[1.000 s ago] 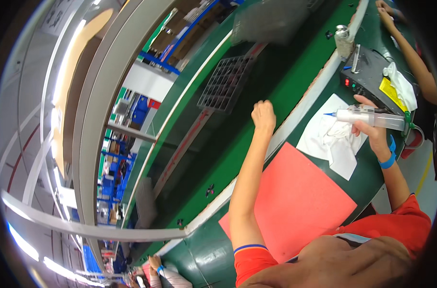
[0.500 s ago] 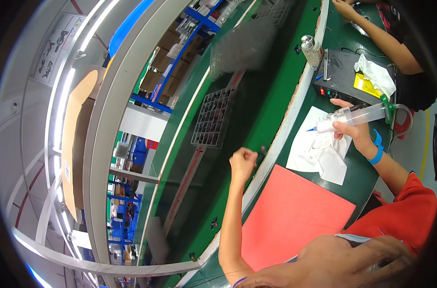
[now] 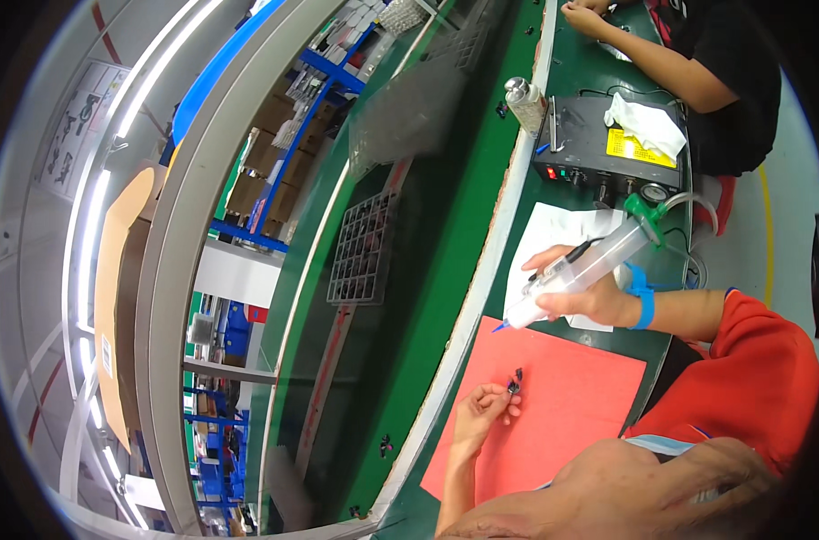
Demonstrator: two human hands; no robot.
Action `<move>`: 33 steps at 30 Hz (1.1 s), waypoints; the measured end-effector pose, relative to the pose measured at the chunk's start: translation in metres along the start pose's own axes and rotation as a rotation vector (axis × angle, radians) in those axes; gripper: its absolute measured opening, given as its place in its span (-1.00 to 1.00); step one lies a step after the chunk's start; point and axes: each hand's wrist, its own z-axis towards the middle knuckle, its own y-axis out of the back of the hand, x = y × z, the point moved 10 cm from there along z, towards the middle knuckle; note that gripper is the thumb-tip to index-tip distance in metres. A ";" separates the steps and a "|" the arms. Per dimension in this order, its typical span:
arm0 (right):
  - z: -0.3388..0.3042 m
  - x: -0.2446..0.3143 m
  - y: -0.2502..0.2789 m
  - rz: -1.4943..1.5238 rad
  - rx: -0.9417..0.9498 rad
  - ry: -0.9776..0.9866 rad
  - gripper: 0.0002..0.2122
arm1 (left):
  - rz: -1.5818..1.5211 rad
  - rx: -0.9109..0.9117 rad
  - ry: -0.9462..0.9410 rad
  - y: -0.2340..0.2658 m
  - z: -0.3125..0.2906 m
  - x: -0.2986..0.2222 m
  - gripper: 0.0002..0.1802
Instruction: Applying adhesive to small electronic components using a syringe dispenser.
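Observation:
Over the red mat [image 3: 571, 382], my left hand [image 3: 483, 412] pinches a small black part [image 3: 515, 380] between thumb and fingers; its exact kind is too small to make out. My right hand [image 3: 594, 299] is wrapped round a large clear dispensing syringe [image 3: 600, 256] with white contents. The syringe slants down to the left, its blue needle tip [image 3: 500, 328] above the mat's far edge and apart from the black part. A green cap [image 3: 644, 219] with an air hose closes the syringe's upper end. Around my right wrist is a blue band [image 3: 642, 297].
White cloth or paper [image 3: 544, 236] lies beyond the mat. Behind it stand a black dispenser box [image 3: 567, 144] and a clear bottle [image 3: 524, 106]. Left of the bench runs a green conveyor belt [image 3: 427, 306] with a gridded tray [image 3: 360, 247]. Another person's arm [image 3: 670, 76] is at far right.
My left hand has come from over the belt to the red mat, with the black part now visible in it. My right hand has brought the syringe nearer, from above the cloth to the mat's edge.

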 end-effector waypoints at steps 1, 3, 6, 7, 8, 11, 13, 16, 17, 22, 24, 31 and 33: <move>-0.002 -0.003 -0.004 -0.030 0.004 0.007 -0.70 | 0.114 -0.050 -0.049 0.003 -0.001 -0.006 -0.89; -0.004 -0.008 -0.010 -0.091 0.014 0.021 -0.72 | 0.340 -0.154 -0.145 0.006 -0.005 -0.022 -0.90; -0.007 -0.016 -0.012 -0.146 0.020 0.035 -0.71 | 0.587 -0.240 -0.244 0.007 -0.009 -0.033 -0.91; -0.009 -0.017 -0.012 -0.174 0.019 0.043 -0.71 | 0.713 -0.279 -0.294 0.006 -0.011 -0.039 -0.91; -0.011 -0.018 -0.012 -0.182 0.017 0.033 -0.71 | 0.704 -0.271 -0.289 0.006 -0.011 -0.039 -0.91; -0.012 -0.013 -0.012 -0.220 0.007 0.065 -0.70 | 0.300 -0.131 -0.105 0.008 -0.004 -0.020 -0.90; -0.017 -0.011 -0.009 -0.252 0.007 0.075 -0.69 | 0.121 -0.060 -0.068 -0.003 0.005 0.001 -0.89; -0.015 -0.007 -0.011 -0.286 0.025 0.098 -0.69 | -0.231 0.040 0.009 -0.016 0.011 0.023 -0.85; -0.013 -0.008 -0.010 -0.307 0.022 0.105 -0.68 | -0.261 0.012 -0.011 -0.015 0.015 0.020 -0.81; -0.012 -0.028 -0.002 -0.349 0.044 -0.047 -0.66 | -0.366 -0.122 -0.108 -0.012 0.023 0.007 -0.68; -0.011 -0.031 -0.002 -0.383 0.074 -0.023 -0.65 | -0.408 -0.185 -0.115 -0.007 0.024 0.008 -0.70; -0.017 -0.025 -0.026 -0.572 0.218 0.208 -0.69 | -0.458 -0.165 -0.163 -0.008 0.024 0.015 -0.73; -0.020 -0.023 -0.031 -0.585 0.234 0.249 -0.71 | -0.462 -0.172 -0.179 -0.008 0.021 0.014 -0.74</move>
